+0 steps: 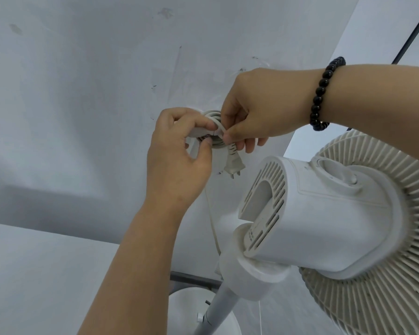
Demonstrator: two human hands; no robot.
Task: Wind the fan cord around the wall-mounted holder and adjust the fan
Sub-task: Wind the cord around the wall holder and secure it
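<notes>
A person's two bare hands work at a small white plastic holder (201,134) fixed to a pale, matte wall (82,93) that carries a few faint scuffs and dark specks. The left hand (179,163) reaches up from below, its thumb and forefinger curled and pinching the rounded front edge of the holder. The right hand (257,110) comes in from the right, with a bracelet (321,95) of glossy round black beads on its wrist; its fingers are curled and pinch the smooth off-white fan cord (215,117), which lies in several neat round loops around the holder, close to the wall. From the loops the cord's flat, ribbed plug (234,163) hangs down and to the right, just beside the fingertips of the right hand, its two metal prongs pointing downward. A thin length of the same cord runs down the wall below the left hand. To the lower right stands the fan (324,213), near the holder but apart from both hands: a smooth white plastic motor housing with slotted vents at its back, a round grille of fine radiating ribs, and a cylindrical neck on a slim pole above a round base.
</notes>
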